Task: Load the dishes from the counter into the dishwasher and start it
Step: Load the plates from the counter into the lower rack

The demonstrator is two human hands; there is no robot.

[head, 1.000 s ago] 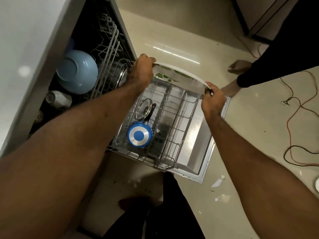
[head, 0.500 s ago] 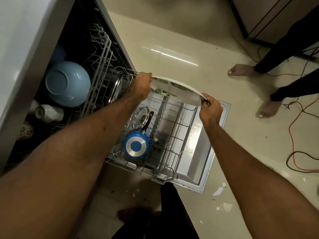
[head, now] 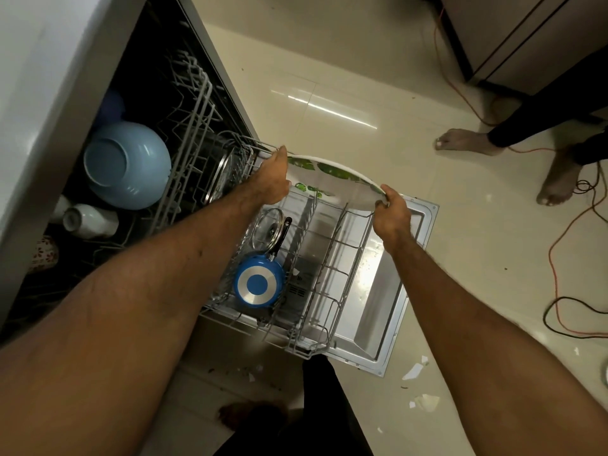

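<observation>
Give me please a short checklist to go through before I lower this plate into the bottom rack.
1. Grip on the plate: the left hand and the right hand hold opposite edges. Ok.
2. Lower rack pulled out over the open door. Ok.
3. Free space: the rows to the right of the blue pan and the glass lid look bare. Ok.
4. Plate lined up with the tines: cannot tell.
5. Floor near the feet: white shards lie beside the door's corner. Not ok.
</observation>
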